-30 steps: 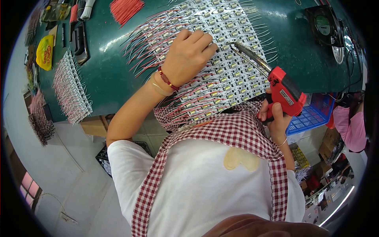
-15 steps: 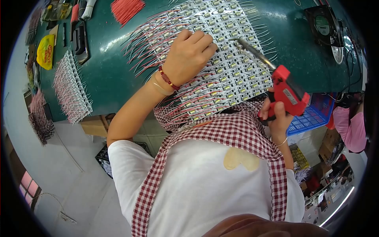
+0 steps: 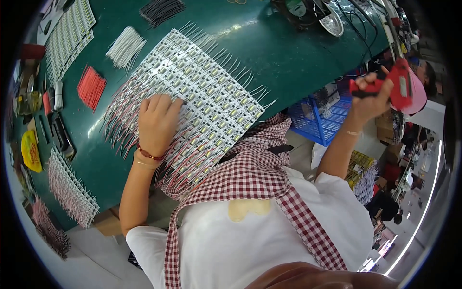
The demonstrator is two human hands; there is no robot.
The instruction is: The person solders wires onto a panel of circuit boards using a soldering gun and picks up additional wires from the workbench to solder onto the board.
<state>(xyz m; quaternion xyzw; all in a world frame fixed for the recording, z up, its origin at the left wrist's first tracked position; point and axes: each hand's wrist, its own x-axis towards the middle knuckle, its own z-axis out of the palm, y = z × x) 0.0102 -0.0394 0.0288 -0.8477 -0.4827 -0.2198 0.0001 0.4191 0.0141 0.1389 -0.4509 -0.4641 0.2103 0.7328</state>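
Note:
A white panel of small LED circuit boards (image 3: 211, 91) lies slantwise on the green table, reaching its near edge by my checked apron. Red, white and dark wires fringe it. My left hand (image 3: 158, 124) rests on the panel's wired left part, fingers bent and close together; whatever lies under the fingertips is hidden. Out to the right, beyond the table edge, my right hand (image 3: 373, 98) is closed round the handle of a red soldering gun (image 3: 402, 86). Its metal barrel points up and away, apart from the panel.
Bundles of red wires (image 3: 91, 87), white wires (image 3: 126, 48) and black wires (image 3: 161, 10) lie beyond the panel. More wired boards (image 3: 72, 188) and a yellow packet (image 3: 32, 150) are at left. A black fan (image 3: 301, 8) stands far right; a blue crate (image 3: 322, 120) sits below the edge.
My right hand has swung the soldering gun off the panel, out to the right. My left hand stays on the panel. The view has turned, so the table and panel appear slanted.

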